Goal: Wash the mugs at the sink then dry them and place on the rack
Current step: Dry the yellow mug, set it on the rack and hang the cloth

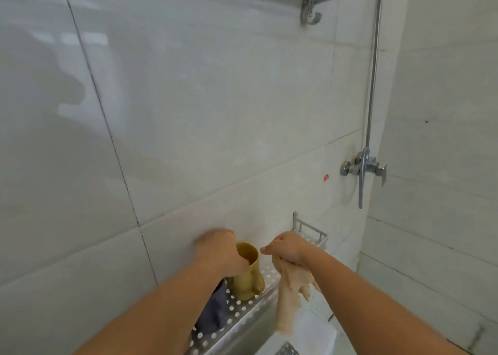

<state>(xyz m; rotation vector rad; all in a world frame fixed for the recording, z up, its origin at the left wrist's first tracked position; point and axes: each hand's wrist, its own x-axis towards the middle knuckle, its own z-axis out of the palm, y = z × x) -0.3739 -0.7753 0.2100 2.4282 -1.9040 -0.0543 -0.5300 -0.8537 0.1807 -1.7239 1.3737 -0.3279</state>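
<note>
On the perforated metal rack (244, 315): left hand (221, 249) gripping rim of yellow mug (246, 272), fingers curled over edge, mug upright w/ handle toward camera. Right hand (289, 249) pinching beige cloth (289, 295), hanging beside rack. Dark cloth (214, 311) just behind mug.

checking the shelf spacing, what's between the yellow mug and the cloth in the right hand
In the head view, only a bare strip of the perforated metal rack lies between the yellow mug and the cloth gripped by the right hand.

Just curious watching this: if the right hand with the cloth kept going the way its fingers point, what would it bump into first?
Probably the yellow mug held by the left hand: the right hand points leftward at its rim, though depth is unclear.
</note>
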